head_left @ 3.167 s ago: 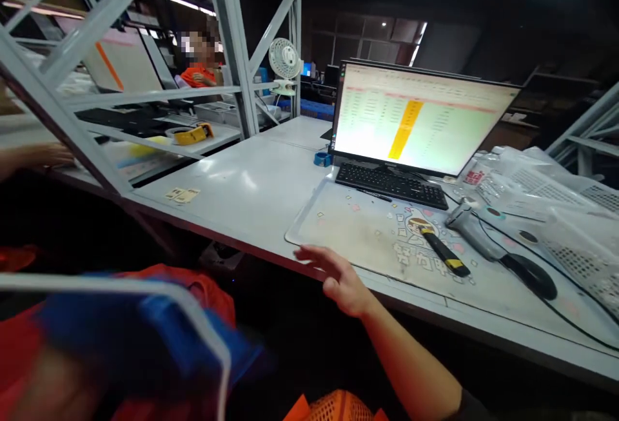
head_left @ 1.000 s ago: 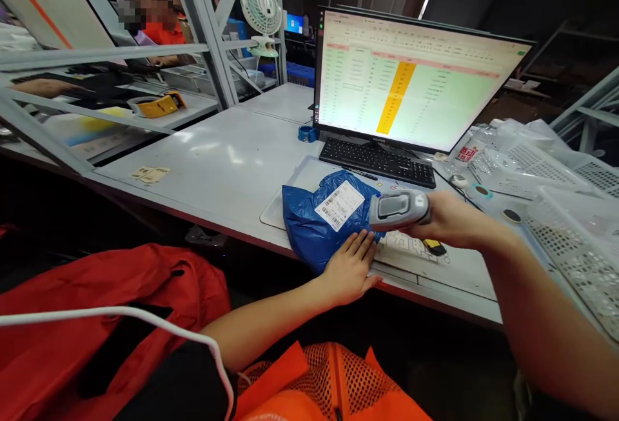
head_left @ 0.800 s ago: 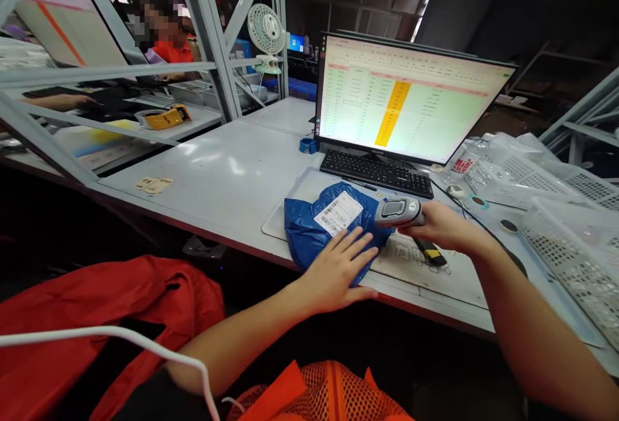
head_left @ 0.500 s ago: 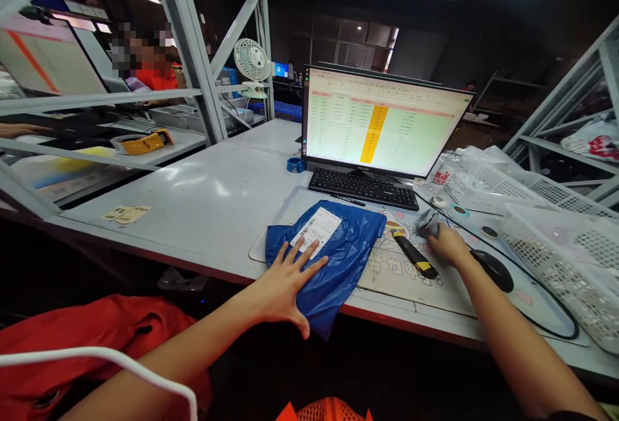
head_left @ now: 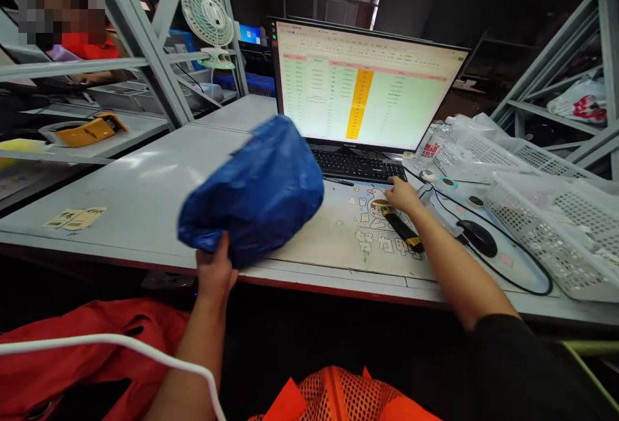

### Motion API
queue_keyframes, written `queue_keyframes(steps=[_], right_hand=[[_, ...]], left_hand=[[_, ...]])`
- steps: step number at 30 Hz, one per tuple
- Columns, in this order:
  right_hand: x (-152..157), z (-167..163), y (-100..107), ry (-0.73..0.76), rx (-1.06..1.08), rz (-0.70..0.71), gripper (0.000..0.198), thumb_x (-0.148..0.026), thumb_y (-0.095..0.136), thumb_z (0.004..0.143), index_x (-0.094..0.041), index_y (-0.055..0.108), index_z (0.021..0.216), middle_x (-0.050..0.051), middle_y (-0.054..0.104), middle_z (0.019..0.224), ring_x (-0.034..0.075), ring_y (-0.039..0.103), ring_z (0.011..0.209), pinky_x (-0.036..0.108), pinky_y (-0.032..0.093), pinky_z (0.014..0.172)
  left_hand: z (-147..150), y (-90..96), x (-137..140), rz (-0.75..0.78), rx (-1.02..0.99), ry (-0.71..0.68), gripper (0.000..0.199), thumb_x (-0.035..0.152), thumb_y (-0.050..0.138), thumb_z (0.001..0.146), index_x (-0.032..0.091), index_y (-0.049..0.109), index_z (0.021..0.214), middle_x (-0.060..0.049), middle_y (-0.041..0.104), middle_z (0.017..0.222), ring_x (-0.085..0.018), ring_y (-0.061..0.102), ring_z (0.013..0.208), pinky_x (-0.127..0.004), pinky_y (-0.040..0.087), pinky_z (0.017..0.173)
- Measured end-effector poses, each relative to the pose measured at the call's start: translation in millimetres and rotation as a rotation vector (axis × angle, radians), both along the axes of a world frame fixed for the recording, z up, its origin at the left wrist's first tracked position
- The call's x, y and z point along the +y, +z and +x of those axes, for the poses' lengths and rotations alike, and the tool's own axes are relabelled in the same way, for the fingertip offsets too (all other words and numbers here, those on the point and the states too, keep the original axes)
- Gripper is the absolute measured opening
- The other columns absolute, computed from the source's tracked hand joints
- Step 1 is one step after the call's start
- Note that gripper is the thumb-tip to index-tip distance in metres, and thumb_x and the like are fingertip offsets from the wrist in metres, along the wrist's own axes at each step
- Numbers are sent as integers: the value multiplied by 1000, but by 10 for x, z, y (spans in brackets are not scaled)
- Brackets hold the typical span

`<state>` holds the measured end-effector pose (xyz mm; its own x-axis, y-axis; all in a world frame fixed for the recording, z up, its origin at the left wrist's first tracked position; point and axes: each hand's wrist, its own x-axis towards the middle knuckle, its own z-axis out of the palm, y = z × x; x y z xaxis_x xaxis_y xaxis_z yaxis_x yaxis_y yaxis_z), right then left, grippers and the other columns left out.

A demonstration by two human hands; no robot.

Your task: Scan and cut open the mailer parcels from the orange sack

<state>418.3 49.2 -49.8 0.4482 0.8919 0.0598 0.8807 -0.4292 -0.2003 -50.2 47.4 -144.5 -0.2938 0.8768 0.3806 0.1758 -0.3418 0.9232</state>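
You work in a dim hall; the bright flat computer monitor (head_left: 362, 86) throws most of the light, leaving soft glare on the pale grey tabletop (head_left: 159, 169). The crumpled blue plastic parcel (head_left: 254, 192) smears with motion blur, and the grey steel shelf frames (head_left: 140, 34) bow at the edges

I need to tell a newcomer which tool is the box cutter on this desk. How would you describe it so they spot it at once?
Start at the lit monitor and drop past the keyboard to the printed desk mat. The box cutter lies there just under the right hand: a slim black stick with yellow bands, unlike the rounded black mouse to its right.
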Motion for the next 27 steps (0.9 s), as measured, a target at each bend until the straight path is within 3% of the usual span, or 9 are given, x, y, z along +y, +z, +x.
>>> queue_keyframes(steps=[2, 5, 11, 16, 20, 24, 27], right_hand=[[185, 8, -71, -35, 28, -53, 75, -24, 57, 94, -9, 34, 164, 25, 66, 136, 35, 65, 124, 44, 51, 104], [362, 72, -135, -68, 61, -106, 91, -23, 62, 93, -8, 15, 170, 28, 63, 140, 37, 65, 126, 45, 50, 106], [480, 100, -138, -63, 65, -155, 73, -23, 60, 97, -14, 36, 165, 25, 54, 152, 38, 56, 138, 49, 45, 114], [615, 101, -84, -44, 45, -237, 91, -21, 69, 90, -13, 24, 169, 28, 57, 148, 37, 59, 134, 49, 47, 112], [708, 95, -9, -25, 58, -313, 99, -17, 74, 83, -10, 25, 168, 28, 65, 136, 36, 67, 121, 46, 54, 100], [516, 27, 71, 37, 75, -278, 92, -21, 65, 90, -3, 20, 168, 28, 68, 131, 33, 72, 110, 42, 57, 94], [108, -72, 62, 155, 84, -224, 87, -28, 63, 94, -6, 23, 168, 23, 69, 132, 30, 70, 116, 38, 53, 101]], left_hand=[[36, -14, 21, -63, -179, 104, 68, 70, 55, 92, 15, 57, 132, -17, 71, 127, -32, 73, 114, -47, 66, 92], [76, 28, 1, -185, -330, 89, 75, 74, 77, 73, 15, 64, 118, -15, 73, 122, -33, 74, 111, -47, 64, 97], [54, 123, 5, -308, -247, -72, 82, 77, 85, 61, 14, 70, 112, -13, 77, 107, -35, 73, 111, -48, 59, 105], [27, 178, 42, -396, -198, -237, 88, 80, 88, 55, 10, 74, 108, -14, 78, 101, -40, 73, 108, -54, 58, 104], [3, 251, 21, -428, -150, -389, 88, 79, 87, 60, 9, 75, 111, -13, 79, 96, -40, 72, 109, -51, 57, 104], [17, 333, -22, -407, -176, -437, 92, 79, 87, 62, 8, 73, 120, -14, 78, 101, -40, 71, 115, -50, 55, 108], [42, 381, -38, -379, -199, -480, 94, 77, 86, 66, 10, 68, 130, -15, 78, 110, -38, 69, 120, -49, 55, 109]])
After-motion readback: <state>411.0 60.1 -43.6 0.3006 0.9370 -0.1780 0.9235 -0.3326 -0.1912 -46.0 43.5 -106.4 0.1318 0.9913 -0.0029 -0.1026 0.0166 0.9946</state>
